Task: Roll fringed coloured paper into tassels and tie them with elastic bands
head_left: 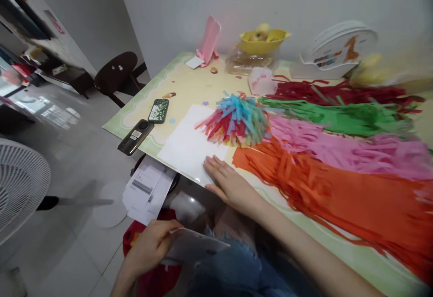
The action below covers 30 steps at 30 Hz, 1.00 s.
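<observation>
My right hand (227,180) lies flat with fingers stretched out on the near edge of a white sheet (189,146) on the table. My left hand (151,246) is below the table edge, closed on a thin white card or sheet (194,246) over my lap. Just beyond the right hand sits a multicoloured paper pom-pom (237,120). To its right lie fringed paper strips: orange (341,197), pink (341,146), green (338,115) and dark red (338,91).
Two phones (158,110) (135,136) lie near the table's left edge. At the back stand a pink phone stand (209,40), a yellow bowl of fruit (262,39) and stacked plates (338,46). Papers (147,188), a stool (117,72) and a fan (20,184) are on the left.
</observation>
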Each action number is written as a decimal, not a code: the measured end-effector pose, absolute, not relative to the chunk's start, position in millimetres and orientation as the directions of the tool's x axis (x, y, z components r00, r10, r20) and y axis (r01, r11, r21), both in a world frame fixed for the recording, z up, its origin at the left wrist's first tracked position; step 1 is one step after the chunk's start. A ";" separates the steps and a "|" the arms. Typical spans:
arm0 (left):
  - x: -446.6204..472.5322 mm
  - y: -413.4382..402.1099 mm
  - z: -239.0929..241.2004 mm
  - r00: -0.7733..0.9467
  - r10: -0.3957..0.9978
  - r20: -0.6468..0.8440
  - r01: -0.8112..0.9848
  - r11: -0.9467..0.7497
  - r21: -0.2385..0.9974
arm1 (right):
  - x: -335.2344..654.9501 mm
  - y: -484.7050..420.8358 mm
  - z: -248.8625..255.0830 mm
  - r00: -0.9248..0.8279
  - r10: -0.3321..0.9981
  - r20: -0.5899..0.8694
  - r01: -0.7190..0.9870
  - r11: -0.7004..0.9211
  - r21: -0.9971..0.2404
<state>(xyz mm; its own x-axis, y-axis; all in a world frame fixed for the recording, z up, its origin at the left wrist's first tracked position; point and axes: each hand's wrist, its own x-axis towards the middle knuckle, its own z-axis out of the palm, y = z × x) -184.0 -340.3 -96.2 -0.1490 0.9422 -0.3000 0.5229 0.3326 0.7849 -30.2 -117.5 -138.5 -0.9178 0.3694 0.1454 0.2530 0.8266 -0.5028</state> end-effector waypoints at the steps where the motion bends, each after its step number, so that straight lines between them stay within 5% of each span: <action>1: -184.0 -336.2 -96.9 -0.121 0.946 -0.302 0.534 0.319 0.783 | -35.8 -117.3 -146.8 -0.928 0.340 0.152 0.247 0.868 -0.431; 7: -182.6 -308.8 -110.9 -0.007 0.999 -0.050 0.804 0.036 0.593 | -14.6 -134.7 -152.2 -0.988 0.125 0.092 0.085 0.932 -0.353; 14: -181.4 -279.6 -131.4 0.042 0.998 -0.035 0.900 -0.023 0.435 | 1.5 -123.6 -134.3 -0.995 0.076 0.068 0.039 0.900 -0.434; 25: -216.7 -278.7 -127.5 -0.046 0.998 -0.045 0.896 0.061 0.439 | -27.4 -116.2 -138.6 -0.927 0.343 0.151 0.279 0.901 -0.333; 30: -224.0 -277.3 -127.7 -0.033 0.998 -0.062 0.897 0.057 0.439 | -50.5 -112.5 -137.0 -0.900 0.409 0.154 0.304 0.839 -0.452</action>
<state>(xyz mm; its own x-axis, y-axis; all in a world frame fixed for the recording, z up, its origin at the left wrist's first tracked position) -224.0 -277.3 -127.7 -0.0332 0.9975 -0.0618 0.8966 0.0571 0.4391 -50.5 -112.5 -137.0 -0.8996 0.4085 0.1540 0.3036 0.8388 -0.4519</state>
